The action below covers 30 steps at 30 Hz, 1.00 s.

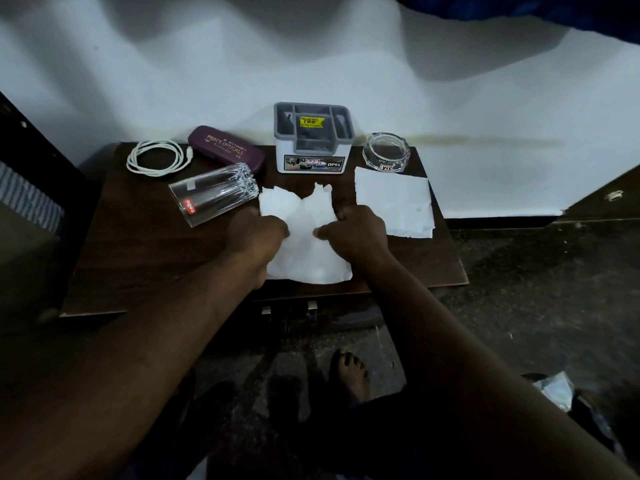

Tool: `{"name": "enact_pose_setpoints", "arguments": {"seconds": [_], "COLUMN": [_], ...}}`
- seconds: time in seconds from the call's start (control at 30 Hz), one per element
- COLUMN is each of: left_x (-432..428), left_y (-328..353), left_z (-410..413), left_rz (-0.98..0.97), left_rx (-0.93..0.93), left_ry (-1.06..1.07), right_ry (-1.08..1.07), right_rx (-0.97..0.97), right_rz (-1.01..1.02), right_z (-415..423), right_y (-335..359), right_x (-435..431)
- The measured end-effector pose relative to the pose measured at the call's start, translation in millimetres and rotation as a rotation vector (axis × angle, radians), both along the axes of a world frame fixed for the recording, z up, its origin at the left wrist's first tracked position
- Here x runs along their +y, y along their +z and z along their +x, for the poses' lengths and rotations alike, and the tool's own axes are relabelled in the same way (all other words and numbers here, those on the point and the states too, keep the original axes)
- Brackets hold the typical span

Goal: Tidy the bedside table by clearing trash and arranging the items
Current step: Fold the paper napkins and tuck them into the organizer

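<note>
Left hand (256, 233) and right hand (353, 233) pinch the crumpled tissue (304, 240) before the organizer (313, 138), fingers curled tight. Early days, I'd say: flat tissue (394, 202) right of it, tipped glass (214, 194) left, both untouched.

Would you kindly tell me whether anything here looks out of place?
The drinking glass lies tipped on its side, left of centre. Loose tissues clutter the table: left hand and right hand grip the crumpled tissue; a flat tissue lies by the ashtray.

Table (138, 271) bears cable (129, 163), spectacle case (227, 150), tipped glass (213, 195), organizer (313, 140), ashtray (386, 152), crumpled tissue (304, 216), flat tissue (394, 202).
</note>
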<state>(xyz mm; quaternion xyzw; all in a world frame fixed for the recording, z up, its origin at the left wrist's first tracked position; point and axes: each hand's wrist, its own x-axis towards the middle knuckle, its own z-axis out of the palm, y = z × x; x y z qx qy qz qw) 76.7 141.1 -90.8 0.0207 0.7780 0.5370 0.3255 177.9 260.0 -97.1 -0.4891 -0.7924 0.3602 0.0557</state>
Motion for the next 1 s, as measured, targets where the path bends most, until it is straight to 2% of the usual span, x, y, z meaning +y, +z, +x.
{"name": "enact_pose_setpoints", "arguments": {"seconds": [0.13, 0.27, 0.37, 0.5, 0.63, 0.7, 0.83, 1.0], "left_x": [20, 58, 90, 129, 146, 149, 151, 157], "left_y": [9, 16, 15, 0, -10, -13, -19, -16], "left_z": [1, 8, 13, 17, 13, 10, 10, 22], "left_rz": [0.092, 0.194, 0.248, 0.085, -0.154, -0.225, -0.277, -0.314], "left_rx": [-0.092, -0.135, -0.128, 0.139, 0.5, 0.617, 0.741, 0.746], "left_ry": [0.001, -0.091, -0.144, -0.273, -0.438, -0.476, -0.478, -0.455], "right_ry": [-0.121, -0.216, -0.302, -0.418, -0.385, -0.364, -0.341, -0.341], "right_rx": [0.15, 0.28, 0.21, 0.196, 0.125, 0.086, 0.007, -0.001], "right_rz": [-0.109, 0.003, 0.112, 0.109, 0.146, 0.192, 0.287, 0.333], "right_z": [9, 28, 46, 62, 63, 61, 62, 63], "right_y": [22, 41, 40, 19, -2, -8, -14, -17], "right_x": [18, 51, 81, 110, 121, 124, 127, 125]}}
